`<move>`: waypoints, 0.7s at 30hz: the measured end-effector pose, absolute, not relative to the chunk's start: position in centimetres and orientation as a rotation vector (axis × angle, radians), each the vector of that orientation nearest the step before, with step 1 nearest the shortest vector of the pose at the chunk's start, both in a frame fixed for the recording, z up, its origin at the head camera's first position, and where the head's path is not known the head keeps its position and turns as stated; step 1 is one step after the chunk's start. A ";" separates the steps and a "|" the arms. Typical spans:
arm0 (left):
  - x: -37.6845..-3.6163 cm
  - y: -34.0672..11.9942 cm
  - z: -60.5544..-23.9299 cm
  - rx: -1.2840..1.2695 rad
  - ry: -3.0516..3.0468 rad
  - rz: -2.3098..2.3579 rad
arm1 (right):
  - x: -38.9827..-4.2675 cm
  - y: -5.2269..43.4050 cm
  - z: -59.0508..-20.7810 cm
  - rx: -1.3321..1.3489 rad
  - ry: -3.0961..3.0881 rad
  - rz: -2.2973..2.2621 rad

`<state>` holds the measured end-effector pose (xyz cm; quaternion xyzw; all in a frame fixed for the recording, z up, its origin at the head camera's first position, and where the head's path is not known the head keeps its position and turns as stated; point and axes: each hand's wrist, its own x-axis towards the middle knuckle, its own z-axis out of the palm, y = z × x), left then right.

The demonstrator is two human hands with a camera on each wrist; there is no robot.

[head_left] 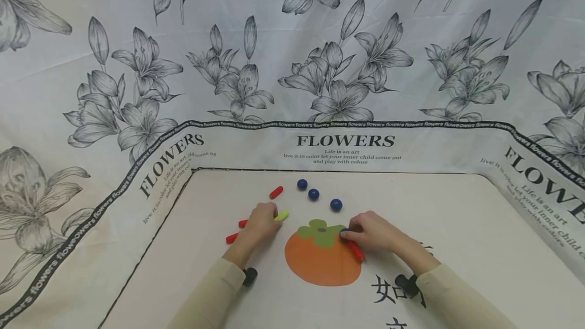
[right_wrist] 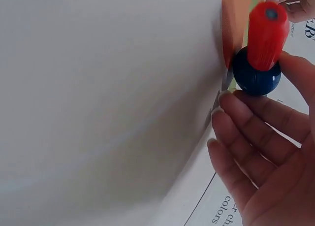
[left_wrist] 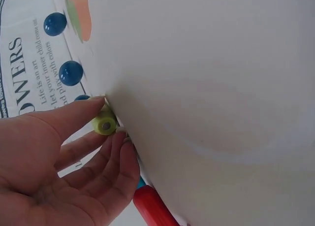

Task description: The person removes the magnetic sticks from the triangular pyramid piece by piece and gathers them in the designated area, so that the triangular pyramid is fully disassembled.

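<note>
my left hand pinched a yellow-green stick left of the printed persimmon, its long axis pointing right. my right hand held a red stick joined to a blue ball, the stick slanting near-right.

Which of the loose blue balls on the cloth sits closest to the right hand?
The rightmost loose blue ball, just above the printed persimmon; the other two lie farther up-left from the right hand.

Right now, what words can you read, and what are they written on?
"FLOWERS": printed big on the cloth.
"Life is an art / live it in color let your inner child come out / and play with colors": under it.
"flowers flowers...": repeated along the black border.
Black Chinese characters: partly hidden, unreadable.
</note>
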<state>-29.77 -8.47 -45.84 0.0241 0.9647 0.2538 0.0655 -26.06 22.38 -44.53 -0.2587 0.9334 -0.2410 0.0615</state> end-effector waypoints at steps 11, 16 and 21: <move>-29.9 -8.7 -45.5 0.128 2.890 0.739 | -25.8 22.5 -44.2 -0.746 2.868 -0.627; -29.8 -9.1 -45.3 0.190 2.888 0.738 | -25.5 23.0 -43.6 -0.877 2.805 -0.679; -29.3 -9.3 -44.9 0.198 2.924 0.703 | -25.4 23.2 -43.6 -0.986 2.742 -0.683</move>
